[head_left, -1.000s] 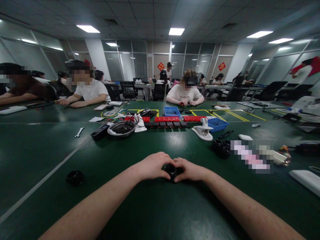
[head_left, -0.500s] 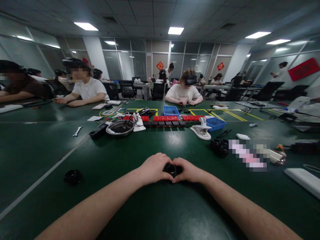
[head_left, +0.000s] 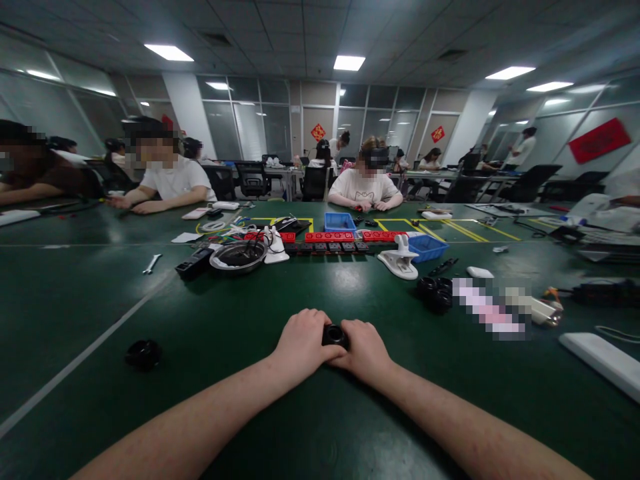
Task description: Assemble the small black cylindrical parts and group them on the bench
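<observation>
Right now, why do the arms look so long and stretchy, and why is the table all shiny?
In the head view, the wide lens bends the edges, so both forearms stretch toward the left hand and right hand, which grip a small black part. Ceiling lights glare in pale patches on the green table. Faces and one patch on the table are blurred into squares.

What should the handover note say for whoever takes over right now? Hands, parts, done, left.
Left hand: closed around the small black round ring-shaped part, from its left.
Right hand: gripping the same part from the right; both rest on the dark green table.
Similar black round ring lies apart, far left. Cluster of black round parts sits right of centre.
Done: part is held by both hands.
Left: cannot tell from this view; the part is mostly covered.
</observation>
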The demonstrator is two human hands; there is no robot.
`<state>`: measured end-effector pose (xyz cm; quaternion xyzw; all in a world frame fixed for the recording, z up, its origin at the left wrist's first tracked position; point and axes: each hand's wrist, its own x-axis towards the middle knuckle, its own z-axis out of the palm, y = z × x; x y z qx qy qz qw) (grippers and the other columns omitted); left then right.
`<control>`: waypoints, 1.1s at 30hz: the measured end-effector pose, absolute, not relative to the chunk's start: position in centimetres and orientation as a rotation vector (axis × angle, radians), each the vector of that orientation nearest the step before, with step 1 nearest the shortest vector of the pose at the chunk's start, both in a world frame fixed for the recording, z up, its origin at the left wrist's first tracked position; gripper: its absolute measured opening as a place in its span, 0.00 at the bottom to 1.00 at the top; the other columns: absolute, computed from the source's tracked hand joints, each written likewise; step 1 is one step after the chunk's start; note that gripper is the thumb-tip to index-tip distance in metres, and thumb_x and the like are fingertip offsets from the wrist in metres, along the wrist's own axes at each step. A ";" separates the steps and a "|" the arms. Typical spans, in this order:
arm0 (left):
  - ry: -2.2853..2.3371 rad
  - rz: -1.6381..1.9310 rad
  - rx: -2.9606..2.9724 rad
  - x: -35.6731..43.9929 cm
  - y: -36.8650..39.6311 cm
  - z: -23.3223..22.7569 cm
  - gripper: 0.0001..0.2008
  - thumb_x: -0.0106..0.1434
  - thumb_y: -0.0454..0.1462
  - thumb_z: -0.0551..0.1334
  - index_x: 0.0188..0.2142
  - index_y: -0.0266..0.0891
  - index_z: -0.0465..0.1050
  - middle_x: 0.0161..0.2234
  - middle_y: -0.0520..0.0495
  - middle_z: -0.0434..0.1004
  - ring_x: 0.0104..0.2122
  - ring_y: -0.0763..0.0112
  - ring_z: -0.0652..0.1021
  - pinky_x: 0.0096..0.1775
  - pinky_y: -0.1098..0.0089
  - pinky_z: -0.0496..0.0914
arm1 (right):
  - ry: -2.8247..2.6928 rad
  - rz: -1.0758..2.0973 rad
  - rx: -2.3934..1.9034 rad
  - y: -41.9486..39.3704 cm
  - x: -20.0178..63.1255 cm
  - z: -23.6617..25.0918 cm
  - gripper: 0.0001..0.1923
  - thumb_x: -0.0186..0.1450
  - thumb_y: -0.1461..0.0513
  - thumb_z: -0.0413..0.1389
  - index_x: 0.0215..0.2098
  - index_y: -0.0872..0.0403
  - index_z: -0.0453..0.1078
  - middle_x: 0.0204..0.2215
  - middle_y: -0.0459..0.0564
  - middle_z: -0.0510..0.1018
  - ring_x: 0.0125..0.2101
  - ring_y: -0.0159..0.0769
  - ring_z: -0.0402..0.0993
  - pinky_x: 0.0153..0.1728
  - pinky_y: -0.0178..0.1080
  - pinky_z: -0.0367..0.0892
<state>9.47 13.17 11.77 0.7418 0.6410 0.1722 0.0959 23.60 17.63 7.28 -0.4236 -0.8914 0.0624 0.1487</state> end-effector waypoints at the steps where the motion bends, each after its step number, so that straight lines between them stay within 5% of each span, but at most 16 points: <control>1: 1.906 0.533 2.195 9.4 13.2 11.6 0.20 0.43 0.49 0.63 0.31 0.38 0.66 0.31 0.48 0.68 0.35 0.63 0.68 0.36 0.65 0.63 | -2.568 0.146 -1.238 17.5 23.5 7.3 0.19 0.48 0.48 0.54 0.25 0.55 0.62 0.25 0.50 0.71 0.27 0.38 0.65 0.27 0.37 0.52; 6: 1.801 0.706 2.174 9.1 14.0 10.3 0.21 0.44 0.50 0.63 0.32 0.38 0.65 0.32 0.49 0.68 0.35 0.64 0.68 0.38 0.66 0.62 | -2.520 0.111 -1.274 17.7 23.6 7.0 0.19 0.50 0.48 0.53 0.29 0.55 0.63 0.29 0.52 0.70 0.32 0.42 0.64 0.33 0.41 0.53; 11: 1.637 0.832 2.073 8.6 14.4 9.4 0.20 0.44 0.47 0.64 0.33 0.39 0.65 0.33 0.50 0.67 0.35 0.67 0.68 0.36 0.69 0.63 | -2.538 0.563 -0.922 19.5 24.6 7.1 0.28 0.47 0.51 0.58 0.42 0.54 0.61 0.36 0.50 0.69 0.36 0.40 0.63 0.36 0.40 0.57; 17: 1.493 0.858 2.056 8.4 14.6 9.2 0.22 0.45 0.45 0.64 0.40 0.40 0.65 0.36 0.50 0.67 0.35 0.69 0.68 0.35 0.71 0.64 | -2.563 1.061 -0.613 21.1 25.5 7.9 0.18 0.51 0.58 0.58 0.39 0.56 0.65 0.33 0.46 0.70 0.33 0.34 0.65 0.34 0.35 0.60; 23: 1.364 0.769 2.236 7.5 14.7 9.9 0.22 0.47 0.46 0.63 0.41 0.42 0.66 0.37 0.50 0.68 0.39 0.68 0.67 0.40 0.69 0.62 | -2.540 1.049 -0.703 21.0 25.5 7.7 0.16 0.49 0.59 0.59 0.34 0.58 0.66 0.28 0.46 0.68 0.31 0.34 0.64 0.32 0.35 0.60; 33: 1.323 0.794 2.134 7.4 15.3 9.1 0.22 0.45 0.45 0.64 0.40 0.41 0.68 0.33 0.51 0.67 0.33 0.71 0.68 0.33 0.73 0.62 | -2.587 1.156 -0.590 21.2 25.9 8.8 0.13 0.51 0.61 0.57 0.34 0.57 0.67 0.30 0.45 0.68 0.34 0.34 0.63 0.36 0.35 0.58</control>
